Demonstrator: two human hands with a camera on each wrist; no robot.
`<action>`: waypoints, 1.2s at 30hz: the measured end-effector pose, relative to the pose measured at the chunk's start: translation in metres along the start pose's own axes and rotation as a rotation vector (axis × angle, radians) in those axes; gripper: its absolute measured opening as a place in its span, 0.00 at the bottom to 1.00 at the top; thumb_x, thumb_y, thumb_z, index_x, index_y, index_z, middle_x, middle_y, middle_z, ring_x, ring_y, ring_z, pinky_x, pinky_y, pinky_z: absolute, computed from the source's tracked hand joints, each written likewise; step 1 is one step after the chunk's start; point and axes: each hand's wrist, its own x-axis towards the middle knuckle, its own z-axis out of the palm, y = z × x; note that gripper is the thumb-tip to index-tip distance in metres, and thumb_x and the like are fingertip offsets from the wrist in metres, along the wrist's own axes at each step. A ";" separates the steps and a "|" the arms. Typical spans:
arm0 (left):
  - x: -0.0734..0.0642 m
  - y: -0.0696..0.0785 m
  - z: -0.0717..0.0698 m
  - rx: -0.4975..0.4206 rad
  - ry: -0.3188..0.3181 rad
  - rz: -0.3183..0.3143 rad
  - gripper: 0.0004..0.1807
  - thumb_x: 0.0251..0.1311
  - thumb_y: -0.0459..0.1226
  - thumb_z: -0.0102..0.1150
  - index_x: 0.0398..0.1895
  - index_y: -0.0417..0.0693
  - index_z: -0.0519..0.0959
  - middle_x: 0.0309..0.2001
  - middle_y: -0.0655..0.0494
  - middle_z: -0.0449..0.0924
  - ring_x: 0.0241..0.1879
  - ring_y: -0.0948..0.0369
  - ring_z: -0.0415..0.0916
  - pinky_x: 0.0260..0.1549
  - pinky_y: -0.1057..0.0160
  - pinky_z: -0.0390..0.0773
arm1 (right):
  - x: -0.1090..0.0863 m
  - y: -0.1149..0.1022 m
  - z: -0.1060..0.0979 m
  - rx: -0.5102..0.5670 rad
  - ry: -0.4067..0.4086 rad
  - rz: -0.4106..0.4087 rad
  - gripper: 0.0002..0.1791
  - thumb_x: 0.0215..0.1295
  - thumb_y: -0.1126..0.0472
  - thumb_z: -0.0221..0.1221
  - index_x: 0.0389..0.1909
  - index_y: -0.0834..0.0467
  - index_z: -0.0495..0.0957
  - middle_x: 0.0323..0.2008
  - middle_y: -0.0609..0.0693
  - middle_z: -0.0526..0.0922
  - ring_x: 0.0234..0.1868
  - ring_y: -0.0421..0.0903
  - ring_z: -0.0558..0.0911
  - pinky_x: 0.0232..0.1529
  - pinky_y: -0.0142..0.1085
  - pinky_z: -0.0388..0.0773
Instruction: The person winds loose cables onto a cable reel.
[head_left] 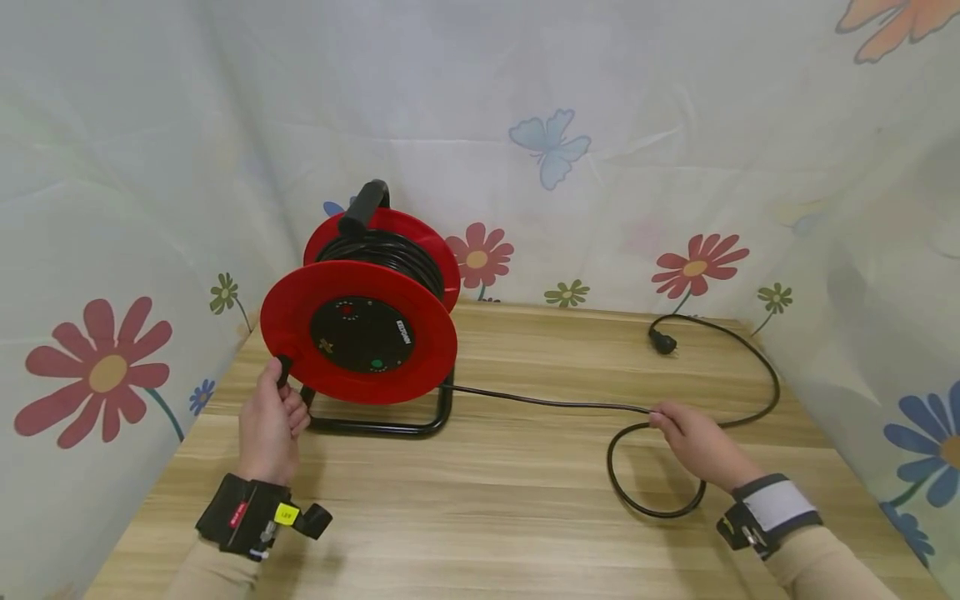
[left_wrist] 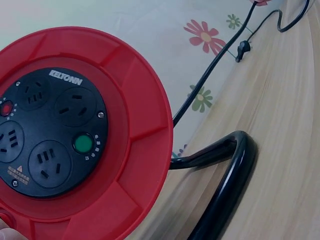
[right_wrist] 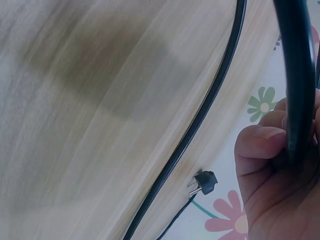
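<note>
A red cable reel (head_left: 431,350) stands on the left of the table, wound with black cable. Its front disc carries a black socket panel (left_wrist: 52,132) with a red and a green button. My left hand (head_left: 272,425) holds the small black crank knob (head_left: 283,371) at the disc's lower left edge. From the reel, a stretch of cable (head_left: 540,403) runs right to my right hand (head_left: 701,446), which grips it above the table. Beyond that hand the cable loops and curves back to a black plug (head_left: 663,342). In the right wrist view, curled fingers (right_wrist: 260,142) surround the cable.
The reel's black tube stand (head_left: 382,429) rests on the wood-grain table (head_left: 480,533), and a black carrying handle (head_left: 363,208) tops it. A white curtain (head_left: 450,83) printed with flowers encloses the back and sides.
</note>
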 end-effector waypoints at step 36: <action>0.000 0.027 0.006 0.170 -0.006 0.189 0.24 0.63 0.58 0.48 0.22 0.50 0.63 0.15 0.61 0.56 0.15 0.63 0.54 0.15 0.64 0.53 | 0.012 -0.016 0.022 0.013 0.001 -0.050 0.12 0.73 0.58 0.47 0.39 0.61 0.76 0.24 0.51 0.73 0.24 0.42 0.68 0.26 0.38 0.67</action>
